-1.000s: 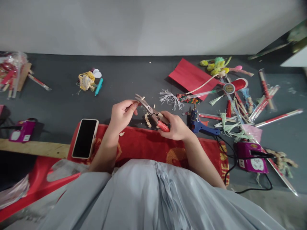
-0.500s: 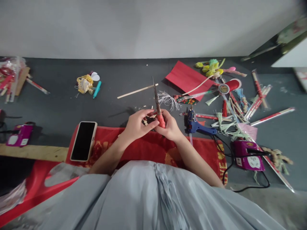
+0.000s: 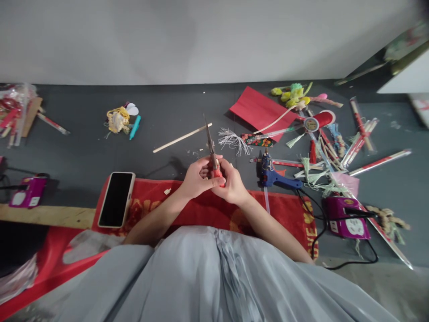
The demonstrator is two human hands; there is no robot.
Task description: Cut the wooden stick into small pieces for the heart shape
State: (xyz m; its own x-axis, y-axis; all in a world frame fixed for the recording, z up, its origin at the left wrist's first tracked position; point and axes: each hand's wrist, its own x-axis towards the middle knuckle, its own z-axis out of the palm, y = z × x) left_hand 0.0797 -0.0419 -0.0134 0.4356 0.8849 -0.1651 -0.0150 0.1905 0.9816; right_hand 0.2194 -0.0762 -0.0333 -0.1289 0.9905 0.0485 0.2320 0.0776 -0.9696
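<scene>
Both hands are together above the front of the dark table. My right hand (image 3: pixel 231 184) is closed around the red handles of a pair of scissors (image 3: pixel 212 154), whose dark blades point away from me. My left hand (image 3: pixel 197 179) is closed against the same handles, its thumb lying across them and its fingers curled; whether a small piece is also inside them is hidden. A thin wooden stick (image 3: pixel 182 137) lies just beyond, with the blade tips over its right end. On the red towel (image 3: pixel 197 210) below, a small pale scrap (image 3: pixel 167 191) rests left of my left wrist.
A phone (image 3: pixel 116 199) lies on the towel's left side. To the right are a blue glue gun (image 3: pixel 273 175) with a cord, a red sheet (image 3: pixel 258 107), a red thread spool (image 3: pixel 320 120), tassels and wrapped sticks. Yellow cord (image 3: pixel 118 120) and a turquoise pen (image 3: pixel 135 127) lie left.
My hands and the scissors have shifted slightly left and towards me. My left thumb now lies over the handles. The wooden stick has slid left and nearer; a pale scrap shows on the towel.
</scene>
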